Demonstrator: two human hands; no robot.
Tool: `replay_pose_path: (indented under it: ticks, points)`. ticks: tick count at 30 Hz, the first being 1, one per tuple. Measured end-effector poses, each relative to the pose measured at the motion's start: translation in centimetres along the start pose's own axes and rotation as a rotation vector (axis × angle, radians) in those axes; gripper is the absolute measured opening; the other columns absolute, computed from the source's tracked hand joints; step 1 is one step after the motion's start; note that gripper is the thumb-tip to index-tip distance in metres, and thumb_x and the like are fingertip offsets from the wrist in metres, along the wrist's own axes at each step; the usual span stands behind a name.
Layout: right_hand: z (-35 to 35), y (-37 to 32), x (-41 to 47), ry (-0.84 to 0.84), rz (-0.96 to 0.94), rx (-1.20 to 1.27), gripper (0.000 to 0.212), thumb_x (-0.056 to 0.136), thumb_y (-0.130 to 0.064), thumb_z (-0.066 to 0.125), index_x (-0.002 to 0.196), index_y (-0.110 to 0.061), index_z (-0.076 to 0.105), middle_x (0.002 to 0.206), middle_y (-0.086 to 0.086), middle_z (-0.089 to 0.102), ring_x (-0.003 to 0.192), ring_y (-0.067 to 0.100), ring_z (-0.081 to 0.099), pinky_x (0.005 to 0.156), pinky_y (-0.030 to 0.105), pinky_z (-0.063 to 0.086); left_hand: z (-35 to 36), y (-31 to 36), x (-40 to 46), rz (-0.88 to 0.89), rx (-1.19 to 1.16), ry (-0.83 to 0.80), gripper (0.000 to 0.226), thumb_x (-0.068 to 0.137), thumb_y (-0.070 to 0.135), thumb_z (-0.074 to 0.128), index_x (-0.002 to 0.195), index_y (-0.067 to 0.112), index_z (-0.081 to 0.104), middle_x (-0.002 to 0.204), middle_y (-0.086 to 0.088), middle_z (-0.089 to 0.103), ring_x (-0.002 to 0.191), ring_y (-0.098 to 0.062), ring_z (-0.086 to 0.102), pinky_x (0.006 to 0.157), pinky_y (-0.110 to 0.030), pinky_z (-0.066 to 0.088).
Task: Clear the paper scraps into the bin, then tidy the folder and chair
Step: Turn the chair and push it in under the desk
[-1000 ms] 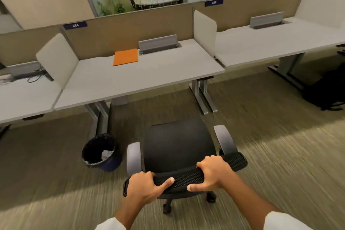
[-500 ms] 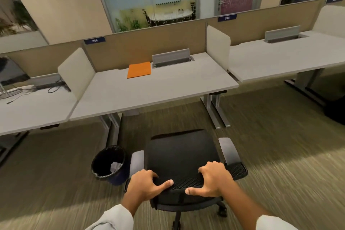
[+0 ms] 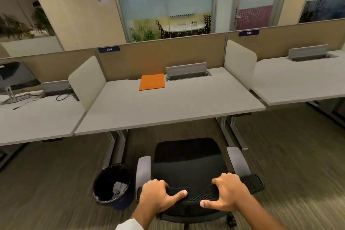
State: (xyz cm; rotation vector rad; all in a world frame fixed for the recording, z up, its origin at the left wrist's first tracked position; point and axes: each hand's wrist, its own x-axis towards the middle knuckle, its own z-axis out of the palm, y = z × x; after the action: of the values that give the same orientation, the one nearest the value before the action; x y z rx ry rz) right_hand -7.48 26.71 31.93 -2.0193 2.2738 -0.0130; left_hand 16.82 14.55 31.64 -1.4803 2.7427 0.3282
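Note:
A black office chair [image 3: 188, 162] with grey armrests faces the middle desk [image 3: 168, 106], its seat just short of the desk's front edge. My left hand [image 3: 158, 196] and my right hand [image 3: 226, 192] both grip the top of its mesh backrest. An orange folder [image 3: 152, 81] lies flat at the back of the desk beside a grey cable flap. A black bin [image 3: 112, 183] with paper scraps inside stands on the carpet left of the chair, near the desk leg.
White side dividers [image 3: 86, 80] separate the desk from its neighbours. The left desk carries a monitor [image 3: 15, 78] and cables. Metal desk legs [image 3: 231, 132] stand right of the chair. Carpet floor stretches to the right.
The chair has rolled forward toward the desk with both hands on its backrest. The desk and bin have come closer in view.

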Motion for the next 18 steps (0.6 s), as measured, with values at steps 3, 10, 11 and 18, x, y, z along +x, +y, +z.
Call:
replay_pose_path:
  ticks: [3,10,11,18]
  points:
    - [-0.5,-0.3,3.2,-0.005,-0.009,-0.017,0.103,0.049,-0.111,0.022,0.073,-0.019,0.061,0.069,0.001,0.063,0.066,0.024,0.058,0.066,0.038,0.048,-0.3,-1.6,2.9,-0.009,-0.007,0.014,0.110,0.049,0.110,0.018,0.086,0.025,0.077,0.071,0.010,0.068,0.081,-0.014,0.067,0.066,-0.031,0.046]
    - [-0.1,-0.1,9.6,0.044,0.000,-0.025,0.103,0.050,-0.111,0.022,0.078,-0.021,0.064,0.071,-0.003,0.064,0.070,0.021,0.061,0.068,0.038,0.050,-1.7,-4.0,8.5,0.016,-0.020,-0.010,0.113,0.049,0.110,0.017,0.086,0.022,0.077,0.070,0.008,0.069,0.066,-0.008,0.057,0.055,-0.024,0.035]
    - [-0.3,0.0,10.8,0.048,0.001,-0.022,0.103,0.050,-0.111,0.023,0.078,-0.021,0.065,0.070,-0.004,0.063,0.070,0.021,0.061,0.066,0.037,0.049,-2.1,-4.4,9.6,0.013,-0.025,-0.014,0.113,0.049,0.110,0.017,0.086,0.021,0.077,0.071,0.008,0.070,0.066,-0.008,0.057,0.056,-0.024,0.034]
    - [-1.2,0.9,18.0,0.049,0.001,0.003,0.105,0.050,-0.111,0.024,0.086,-0.024,0.071,0.069,-0.006,0.066,0.068,0.014,0.062,0.068,0.035,0.053,-3.5,-6.6,16.6,0.023,-0.018,-0.036,0.106,0.052,0.109,0.021,0.070,0.019,0.073,0.063,0.005,0.068,0.062,-0.010,0.063,0.059,-0.028,0.047]
